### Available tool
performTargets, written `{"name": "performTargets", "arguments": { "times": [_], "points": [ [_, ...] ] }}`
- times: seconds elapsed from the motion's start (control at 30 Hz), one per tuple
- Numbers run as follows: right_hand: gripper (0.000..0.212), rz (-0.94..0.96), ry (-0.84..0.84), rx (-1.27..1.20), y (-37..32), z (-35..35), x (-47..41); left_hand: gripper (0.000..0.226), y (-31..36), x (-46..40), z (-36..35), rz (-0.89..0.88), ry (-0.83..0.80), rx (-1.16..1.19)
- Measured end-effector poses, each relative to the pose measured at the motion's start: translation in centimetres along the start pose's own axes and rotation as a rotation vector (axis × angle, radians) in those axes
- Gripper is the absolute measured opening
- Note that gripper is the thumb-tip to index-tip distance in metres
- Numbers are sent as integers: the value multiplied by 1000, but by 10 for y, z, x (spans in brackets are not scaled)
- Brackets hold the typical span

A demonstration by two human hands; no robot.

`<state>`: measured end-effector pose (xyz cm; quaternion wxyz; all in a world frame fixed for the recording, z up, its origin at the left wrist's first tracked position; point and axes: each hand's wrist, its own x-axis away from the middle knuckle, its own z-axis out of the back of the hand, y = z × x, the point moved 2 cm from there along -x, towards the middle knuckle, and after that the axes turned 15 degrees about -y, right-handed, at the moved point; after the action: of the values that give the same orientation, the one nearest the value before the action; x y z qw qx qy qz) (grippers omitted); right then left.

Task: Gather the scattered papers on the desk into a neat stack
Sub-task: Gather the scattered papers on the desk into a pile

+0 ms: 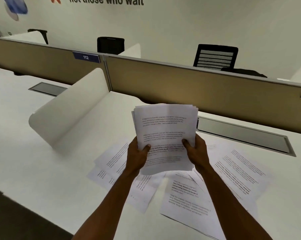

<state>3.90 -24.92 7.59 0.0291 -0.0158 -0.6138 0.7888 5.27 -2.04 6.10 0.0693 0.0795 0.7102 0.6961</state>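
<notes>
Both hands hold up a bundle of printed white papers point(165, 129) above the white desk point(42, 170), its top edges slightly uneven. My left hand point(137, 156) grips the bundle's lower left side, thumb on the front page. My right hand point(196, 153) grips the lower right side the same way. Under the bundle, several loose printed sheets lie fanned on the desk: some at the left point(111, 161), one in the middle front point(186, 200), more at the right point(238, 168). They overlap at different angles.
A curved white divider point(68, 115) stands on the desk at the left. A tan partition point(198, 87) runs along the back, with a grey cable tray lid point(241, 134) in front of it. Black office chairs point(215, 56) stand beyond. The desk's front edge point(33, 217) drops off at lower left.
</notes>
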Motion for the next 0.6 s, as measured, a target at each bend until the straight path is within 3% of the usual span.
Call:
{"name": "performTargets", "arguments": {
  "times": [0.1,0.23,0.37,0.47,0.6],
  "points": [
    [27,43,-138,79,-26,-16,-20,42,5,6,25,39,116,117],
    [36,-44,-232,239,-35,-57,-48,33,-17,25,59,274,321,259],
    [41,-131,-333,360,-20,-106,-54,27,-38,53,65,363,426,135],
    [40,-164,-392,428,1,-133,-51,26,-52,69,67,575,512,-99],
    [39,-107,-446,632,22,-153,-42,28,-61,82,60,737,476,-176]
  ]
}}
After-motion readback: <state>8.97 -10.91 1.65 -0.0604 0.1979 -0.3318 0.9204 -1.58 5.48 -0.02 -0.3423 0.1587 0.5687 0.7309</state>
